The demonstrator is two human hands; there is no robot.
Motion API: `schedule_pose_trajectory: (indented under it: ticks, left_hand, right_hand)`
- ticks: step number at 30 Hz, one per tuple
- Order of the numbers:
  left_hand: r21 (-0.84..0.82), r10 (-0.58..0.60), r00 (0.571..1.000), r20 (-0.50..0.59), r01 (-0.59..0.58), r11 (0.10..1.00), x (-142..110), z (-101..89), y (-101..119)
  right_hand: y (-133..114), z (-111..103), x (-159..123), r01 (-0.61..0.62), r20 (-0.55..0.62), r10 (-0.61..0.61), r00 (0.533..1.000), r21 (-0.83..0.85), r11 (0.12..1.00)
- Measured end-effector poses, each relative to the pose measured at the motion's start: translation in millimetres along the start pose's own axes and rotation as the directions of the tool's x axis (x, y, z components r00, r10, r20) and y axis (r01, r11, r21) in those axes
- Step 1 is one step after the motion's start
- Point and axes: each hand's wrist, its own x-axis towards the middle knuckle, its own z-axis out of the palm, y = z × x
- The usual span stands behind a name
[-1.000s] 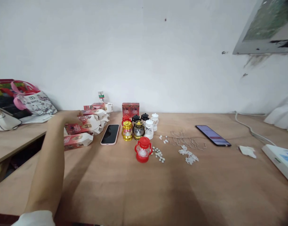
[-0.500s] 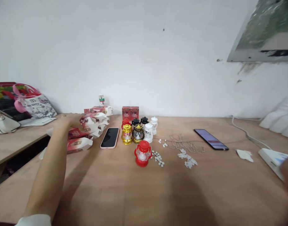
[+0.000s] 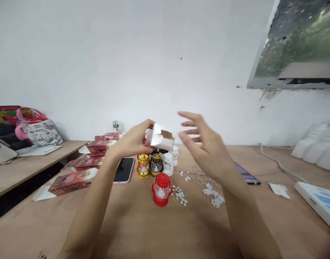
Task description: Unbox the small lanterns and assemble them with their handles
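My left hand [image 3: 132, 142] grips a small carton [image 3: 160, 138] with white flaps open, held in the air above the table. My right hand [image 3: 204, 144] hovers just right of the carton, fingers spread and empty. Below them a red toy lantern [image 3: 161, 189] stands alone on the wooden table [image 3: 159, 230]. Behind it is a cluster of small lanterns: a gold one [image 3: 143, 166], a black one [image 3: 156, 164] and a white one [image 3: 168, 164].
Flattened red cartons [image 3: 70, 181] lie scattered at the left beside a phone [image 3: 124, 169]. Small white pieces [image 3: 180, 193] and wire hooks [image 3: 201, 172] lie right of the lanterns. A second phone [image 3: 247, 176], a cable [image 3: 275, 162], a white box [image 3: 318, 199] and bags [image 3: 37, 126] are around.
My left hand came back from the carton pile with one carton and raised it to the middle. My right hand rose into view beside it. The pile has spread out.
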Motion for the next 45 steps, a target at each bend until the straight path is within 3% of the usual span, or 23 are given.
schedule_pose_trajectory:
  ticks: [4, 8, 10, 14, 18, 20, 23, 29, 35, 39, 45]
  left_hand:
    - [-0.007, 0.057, 0.992, -0.109, -0.058, 0.998, 13.0, 26.8, -4.7]
    - [0.024, 0.14, 0.954, -0.264, -0.139, 0.99, 15.2, 41.0, -11.1]
    - [-0.012, 0.127, 0.94, -0.316, -0.138, 0.99, 14.6, 46.9, -12.6]
    - [-0.184, 0.05, 0.958, -0.282, -0.105, 0.977, 12.1, 53.7, -14.6]
    - [-0.261, 0.067, 0.97, -0.232, -0.128, 0.957, 12.1, 53.5, -16.1]
    - [-0.239, 0.061, 0.963, -0.264, -0.127, 0.963, 13.4, 53.9, -14.9]
    - [-0.165, 0.039, 0.935, -0.352, -0.103, 0.981, 15.6, 57.6, -10.4]
    - [-0.056, 0.086, 0.882, -0.464, -0.126, 0.99, 18.1, 64.5, -3.8]
    - [-0.193, 0.107, 0.902, -0.419, -0.204, 0.96, 14.9, 52.4, -7.8]
    - [-0.365, 0.132, 0.938, -0.321, -0.252, 0.896, 11.7, 40.7, -11.6]
    - [-0.386, 0.15, 0.904, -0.4, -0.315, 0.867, 12.0, 37.3, -10.2]
  right_hand:
    - [16.2, 10.6, 11.2, -0.126, 0.126, 0.107, 0.986, 0.15, 0.981]
    - [37.1, 16.9, 20.2, -0.216, 0.14, 0.178, 0.974, 0.332, 0.918]
    - [42.4, 19.4, 22.4, -0.23, 0.131, 0.194, 0.972, 0.377, 0.897]
    - [44.8, 26.2, 24.8, -0.213, 0.022, 0.217, 0.976, 0.317, 0.924]
    - [46.1, 32.7, 25.7, -0.193, -0.025, 0.206, 0.978, 0.256, 0.947]
    - [47.6, 34.6, 25.5, -0.154, -0.027, 0.166, 0.986, 0.252, 0.955]
    - [49.4, 36.5, 24.6, -0.002, -0.01, 0.004, 1.0, 0.191, 0.982]
    - [47.2, 43.6, 21.5, 0.211, -0.068, -0.217, 0.974, -0.086, 0.974]
    - [55.5, 42.9, 24.6, 0.434, -0.025, -0.444, 0.896, -0.161, 0.886]
    - [60.0, 26.5, 28.5, 0.492, -0.115, -0.506, 0.855, -0.128, 0.861]
    - [57.9, 24.5, 28.3, 0.527, -0.228, -0.544, 0.807, -0.138, 0.839]
